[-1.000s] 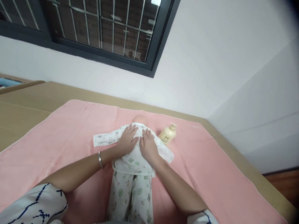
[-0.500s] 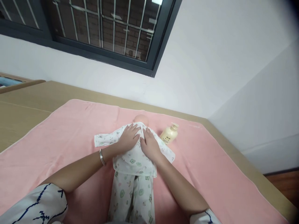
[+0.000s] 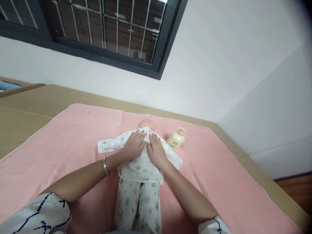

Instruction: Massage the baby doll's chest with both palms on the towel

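Note:
A baby doll [image 3: 146,124] lies on a pink blanket [image 3: 80,130], its bare head at the far end. It wears a white printed top [image 3: 141,169] and matching trousers [image 3: 146,201], with the sleeves spread to both sides. My left hand [image 3: 134,144] rests flat on the left side of the doll's upper body, fingers stretched out. On the right side of the chest lies my right hand [image 3: 157,151], also flat with fingers extended. Both thumbs point inward near the middle of the top. The doll's arms and legs are covered by the clothes.
A pale yellow pump bottle [image 3: 176,138] lies tilted on the blanket, just right of the doll's shoulder. The blanket covers a tan surface [image 3: 36,97]. Behind stand a white wall [image 3: 207,65] and a dark-framed barred window [image 3: 109,29].
Both hands stay on the doll's chest in nearly the same place. The whole view has shifted very slightly; nothing else visibly differs.

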### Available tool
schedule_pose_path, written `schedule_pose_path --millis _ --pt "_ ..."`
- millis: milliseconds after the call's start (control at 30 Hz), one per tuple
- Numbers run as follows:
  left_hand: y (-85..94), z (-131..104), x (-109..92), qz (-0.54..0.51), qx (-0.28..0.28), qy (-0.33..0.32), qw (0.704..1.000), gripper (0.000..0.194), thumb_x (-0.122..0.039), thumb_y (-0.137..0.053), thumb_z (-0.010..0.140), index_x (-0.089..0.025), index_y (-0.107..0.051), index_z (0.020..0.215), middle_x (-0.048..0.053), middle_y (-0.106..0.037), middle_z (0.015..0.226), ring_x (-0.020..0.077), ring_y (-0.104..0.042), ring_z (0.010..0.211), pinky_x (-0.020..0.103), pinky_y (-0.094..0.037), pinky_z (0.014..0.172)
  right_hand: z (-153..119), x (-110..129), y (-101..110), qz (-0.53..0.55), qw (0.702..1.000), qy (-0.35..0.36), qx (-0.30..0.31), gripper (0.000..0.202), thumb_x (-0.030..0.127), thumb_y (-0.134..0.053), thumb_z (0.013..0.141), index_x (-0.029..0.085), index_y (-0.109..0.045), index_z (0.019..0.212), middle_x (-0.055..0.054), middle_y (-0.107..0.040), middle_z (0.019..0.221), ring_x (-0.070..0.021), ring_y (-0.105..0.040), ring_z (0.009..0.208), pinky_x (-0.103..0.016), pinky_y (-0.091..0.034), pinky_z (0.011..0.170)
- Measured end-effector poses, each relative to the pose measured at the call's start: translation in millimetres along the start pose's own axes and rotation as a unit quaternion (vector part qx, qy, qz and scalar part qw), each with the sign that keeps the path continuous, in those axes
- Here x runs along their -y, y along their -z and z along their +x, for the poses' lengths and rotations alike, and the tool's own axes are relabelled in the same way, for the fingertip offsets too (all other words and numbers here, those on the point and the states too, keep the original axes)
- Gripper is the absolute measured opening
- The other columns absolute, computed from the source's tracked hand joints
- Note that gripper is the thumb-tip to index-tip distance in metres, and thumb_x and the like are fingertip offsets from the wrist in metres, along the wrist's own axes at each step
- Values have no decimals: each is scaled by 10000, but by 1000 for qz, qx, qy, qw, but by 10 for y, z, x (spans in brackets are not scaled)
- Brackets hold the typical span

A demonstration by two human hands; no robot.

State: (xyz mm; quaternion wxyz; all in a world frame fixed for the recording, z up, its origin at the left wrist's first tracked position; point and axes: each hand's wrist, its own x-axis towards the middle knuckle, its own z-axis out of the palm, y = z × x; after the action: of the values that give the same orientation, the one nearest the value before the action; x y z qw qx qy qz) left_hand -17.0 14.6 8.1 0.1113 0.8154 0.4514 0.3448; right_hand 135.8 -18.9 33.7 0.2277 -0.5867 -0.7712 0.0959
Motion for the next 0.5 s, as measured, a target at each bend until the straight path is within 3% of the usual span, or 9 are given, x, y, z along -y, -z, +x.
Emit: schedule_pose_path --millis 167,500 --pt "-26 68 63 30 4 52 998 492 -258 -365 917 -109 -488 1370 129 -488 1450 293 -375 1382 508 -275 1148 -90 133 51 -18 1000 8 17 491 294 -373 963 119 -459 1414 -159 -383 1508 -300 -241 1448 -489 -232 1165" --pt "-119 -41 -1 91 -31 31 995 452 -270 -342 944 -148 -499 1350 97 -507 1438 285 -367 1384 512 -306 1131 144 -150 24 5 1000 -19 24 584 408 -371 968 130 -343 1481 -144 -271 1564 -261 -183 1468 -471 -130 1188"
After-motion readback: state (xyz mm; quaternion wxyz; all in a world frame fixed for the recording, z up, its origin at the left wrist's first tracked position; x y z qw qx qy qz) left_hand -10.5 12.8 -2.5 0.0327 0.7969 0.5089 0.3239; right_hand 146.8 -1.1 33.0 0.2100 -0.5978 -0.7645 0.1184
